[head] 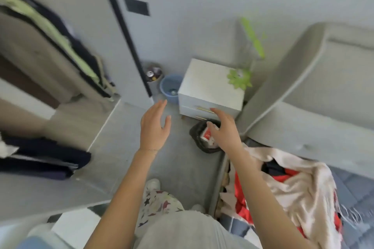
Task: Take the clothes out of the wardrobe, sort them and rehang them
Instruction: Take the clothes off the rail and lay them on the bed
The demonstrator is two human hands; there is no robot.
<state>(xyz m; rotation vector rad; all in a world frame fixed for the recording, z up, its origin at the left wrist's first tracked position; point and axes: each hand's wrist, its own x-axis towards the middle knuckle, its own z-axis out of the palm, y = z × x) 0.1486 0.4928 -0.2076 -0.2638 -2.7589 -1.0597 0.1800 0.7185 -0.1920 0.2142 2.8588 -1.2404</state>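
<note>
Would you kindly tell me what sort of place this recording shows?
Most likely a bedroom at home: a padded bed headboard stands on the right, a white bedside cabinet sits beside it, and hanging clothes fill an open wardrobe on the left.

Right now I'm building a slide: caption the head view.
Empty, open left hand and right hand between hanging clothes and the pile on the bed.

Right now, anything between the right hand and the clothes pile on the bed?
Nothing visible. The right hand hovers open and empty, and the clothes pile lies uncovered on the bed beside that forearm. The left hand is open too.
</note>
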